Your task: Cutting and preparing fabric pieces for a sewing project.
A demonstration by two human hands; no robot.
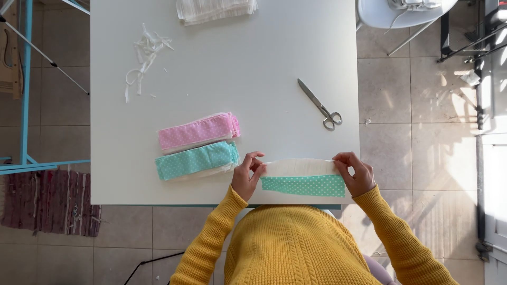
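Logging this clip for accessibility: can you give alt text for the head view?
Left hand and right hand pinch the ends of a white-and-teal dotted fabric strip on a white table. Pink and teal strip stacks lie left, scissors behind.

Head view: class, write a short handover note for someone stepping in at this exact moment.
Left hand pinches the left end of a mint dotted fabric strip with white lining; right hand pinches its right end, flat at the white table front edge.
Done: a pink dotted pile and a mint dotted pile lie left.
Left: this strip is not yet stacked.
Scissors lie behind.
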